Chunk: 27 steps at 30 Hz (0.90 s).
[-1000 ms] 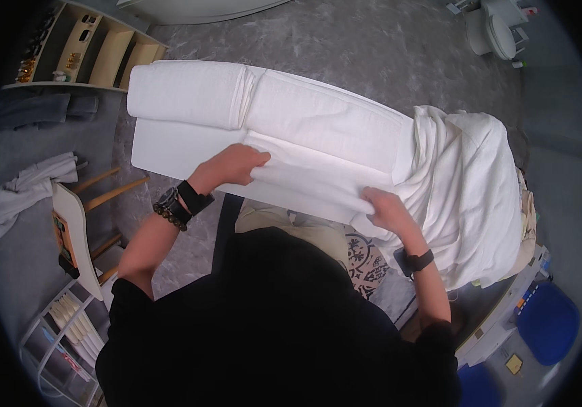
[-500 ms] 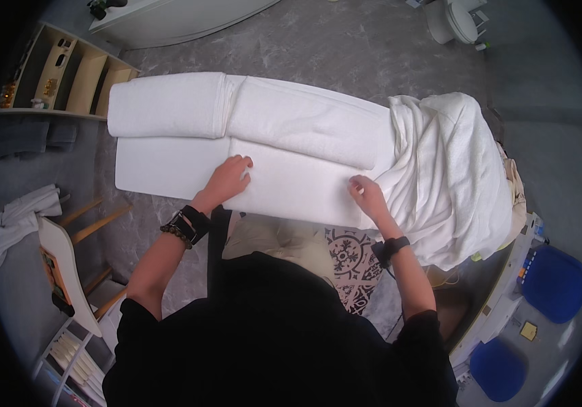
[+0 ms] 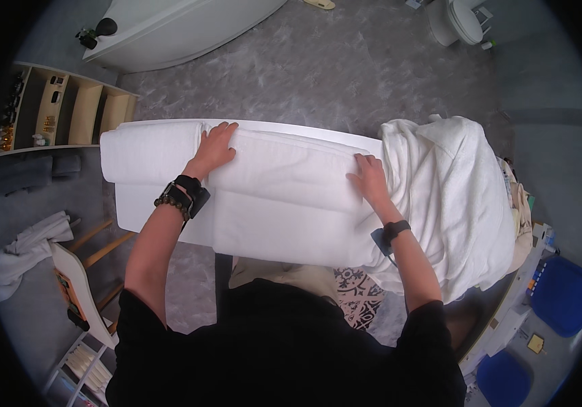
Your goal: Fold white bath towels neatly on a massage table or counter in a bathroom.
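A white towel (image 3: 284,220) lies spread on a long white table (image 3: 162,207), with a crease running across its middle. On its far left corner rests my left hand (image 3: 213,152), fingers stretched forward and apart. My right hand (image 3: 371,179) lies open on the towel's far right part, fingertips near the far edge. To the left is a neatly folded white towel (image 3: 152,152), close beside my left hand. A large rumpled heap of white towels (image 3: 447,197) rises just right of my right hand.
A wooden shelf unit (image 3: 77,112) stands at the far left, with a white bathtub (image 3: 182,34) beyond. A chair (image 3: 84,278) with a white cloth (image 3: 33,251) is on the left. Two blue seats (image 3: 562,295) are at the right; a toilet (image 3: 457,24) stands far right.
Both hands have moved away from me, from the near part of the towel to its far part. The towel's near portion now shows as a wider layer toward me. The view has shifted.
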### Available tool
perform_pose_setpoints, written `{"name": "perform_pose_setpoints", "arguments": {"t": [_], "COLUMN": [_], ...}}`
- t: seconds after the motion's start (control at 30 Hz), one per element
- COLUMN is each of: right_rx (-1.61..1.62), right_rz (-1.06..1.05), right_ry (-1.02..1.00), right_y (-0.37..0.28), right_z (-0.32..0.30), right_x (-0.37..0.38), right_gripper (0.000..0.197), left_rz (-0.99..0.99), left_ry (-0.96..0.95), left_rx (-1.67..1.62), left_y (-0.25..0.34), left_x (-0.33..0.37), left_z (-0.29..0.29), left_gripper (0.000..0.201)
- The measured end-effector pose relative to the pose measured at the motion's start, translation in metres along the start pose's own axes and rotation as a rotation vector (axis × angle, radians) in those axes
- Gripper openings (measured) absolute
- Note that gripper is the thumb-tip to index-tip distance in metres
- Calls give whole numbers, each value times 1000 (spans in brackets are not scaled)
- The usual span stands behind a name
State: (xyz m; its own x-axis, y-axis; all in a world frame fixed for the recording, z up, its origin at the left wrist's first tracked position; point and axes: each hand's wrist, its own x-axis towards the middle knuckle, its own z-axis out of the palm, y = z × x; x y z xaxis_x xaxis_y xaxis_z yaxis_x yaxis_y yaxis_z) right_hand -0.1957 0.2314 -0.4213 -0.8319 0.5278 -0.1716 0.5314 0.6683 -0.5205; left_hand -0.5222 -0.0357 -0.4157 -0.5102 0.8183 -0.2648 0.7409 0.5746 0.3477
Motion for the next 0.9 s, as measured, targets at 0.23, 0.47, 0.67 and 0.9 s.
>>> {"name": "perform_pose_setpoints", "arguments": {"t": [0.23,0.47,0.67,0.9], "right_rx": [57,209,161,122], "right_rz": [32,48,-133,-83], "right_ry": [-172,-259,-185,-232], "right_y": [5,-11,-15,-59], "right_z": [-12,-41,-47,-69], "right_x": [23,21,-17,-86], "right_gripper": [47,35,28,27], "left_rz": [-57,-84,60,166], "left_ry": [-208,-272,-78,-167], "left_rx": [131,-96,-281,-217], "left_y": [-3,13,18,31], "left_x": [24,21,-28,-114], "left_z": [-7,-40,-49,-74], "left_gripper": [58,36,26,22]}}
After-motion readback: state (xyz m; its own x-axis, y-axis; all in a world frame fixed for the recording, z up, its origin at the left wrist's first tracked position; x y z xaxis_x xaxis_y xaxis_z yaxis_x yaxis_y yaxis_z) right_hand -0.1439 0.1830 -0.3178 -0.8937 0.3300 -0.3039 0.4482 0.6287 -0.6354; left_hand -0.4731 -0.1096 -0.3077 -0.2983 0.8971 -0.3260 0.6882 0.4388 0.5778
